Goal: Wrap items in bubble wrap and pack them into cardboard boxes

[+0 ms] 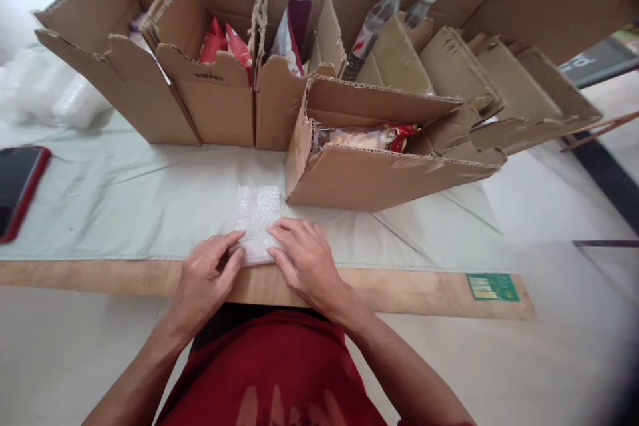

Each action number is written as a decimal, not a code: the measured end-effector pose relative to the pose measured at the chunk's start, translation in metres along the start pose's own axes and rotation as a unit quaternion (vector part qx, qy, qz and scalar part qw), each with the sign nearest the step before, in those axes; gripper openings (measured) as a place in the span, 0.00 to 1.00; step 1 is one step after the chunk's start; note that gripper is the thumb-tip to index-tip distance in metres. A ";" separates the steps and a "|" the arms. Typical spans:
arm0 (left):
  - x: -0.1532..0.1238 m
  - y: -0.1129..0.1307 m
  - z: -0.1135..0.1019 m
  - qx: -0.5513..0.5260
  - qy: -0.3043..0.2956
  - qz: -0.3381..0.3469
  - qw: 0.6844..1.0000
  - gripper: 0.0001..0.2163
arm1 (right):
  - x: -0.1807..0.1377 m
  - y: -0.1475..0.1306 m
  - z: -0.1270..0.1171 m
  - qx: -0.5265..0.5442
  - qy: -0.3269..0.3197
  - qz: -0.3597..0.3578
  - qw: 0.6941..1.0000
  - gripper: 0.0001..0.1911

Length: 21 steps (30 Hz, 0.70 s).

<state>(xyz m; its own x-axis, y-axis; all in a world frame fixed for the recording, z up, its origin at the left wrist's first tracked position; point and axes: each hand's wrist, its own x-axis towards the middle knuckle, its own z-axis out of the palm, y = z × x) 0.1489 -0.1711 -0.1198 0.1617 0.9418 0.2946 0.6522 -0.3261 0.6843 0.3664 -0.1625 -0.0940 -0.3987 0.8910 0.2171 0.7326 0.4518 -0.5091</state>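
1 translucent bubble-wrap piece (257, 221), whitish and bumpy.

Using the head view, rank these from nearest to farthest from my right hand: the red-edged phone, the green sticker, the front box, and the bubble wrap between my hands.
1. Bubble wrap: touching your right hand, on its left.
2. Front box: just ahead, toward the right.
3. Green sticker: right, on the wooden edge.
4. Red-edged phone: far left, on the cloth.
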 end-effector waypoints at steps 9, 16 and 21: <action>0.006 -0.003 0.001 0.065 0.034 0.055 0.996 0.14 | 0.001 0.005 0.014 -0.042 -0.066 -0.079 0.994 0.13; -0.002 -0.003 -0.009 0.045 -0.014 0.088 0.995 0.11 | -0.007 -0.004 0.002 0.042 -0.081 -0.004 0.996 0.15; 0.020 -0.013 0.008 0.123 0.041 0.097 0.987 0.10 | -0.002 -0.011 0.001 -0.099 -0.048 -0.068 0.992 0.16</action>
<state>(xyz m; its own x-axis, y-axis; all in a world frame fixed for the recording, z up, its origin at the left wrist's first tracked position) 0.1493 -0.1472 -0.1284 0.2465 0.8510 0.4638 0.7773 -0.4594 0.4299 0.3591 -0.1691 -0.0895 -0.5446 0.8177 0.1862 0.7591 0.5750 -0.3052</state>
